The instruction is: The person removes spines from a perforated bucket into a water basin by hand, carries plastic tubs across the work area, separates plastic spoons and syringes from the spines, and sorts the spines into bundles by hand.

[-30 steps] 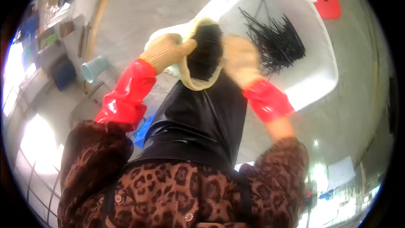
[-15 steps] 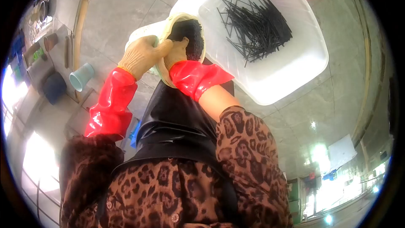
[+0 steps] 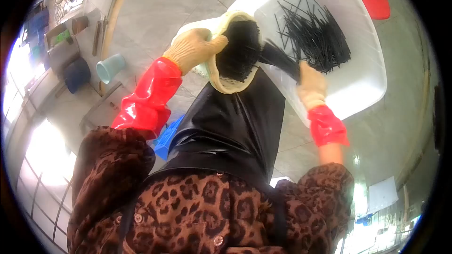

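Right of upper centre, the right hand (image 3: pixel 311 83) grips a black stick bundle (image 3: pixel 281 59), its long axis slanting up-left toward the cream container (image 3: pixel 225 87), clasped at its rim by the left hand (image 3: pixel 194 50); contact is unclear. Upper right, a white bin (image 3: pixel 363 87) with loose black sticks (image 3: pixel 324 42) stands on grey tiled floor (image 3: pixel 174 0).

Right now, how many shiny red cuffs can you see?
2: the left cuff by the left hand, which grips the pale container; the right cuff by the right hand, which holds black sticks.
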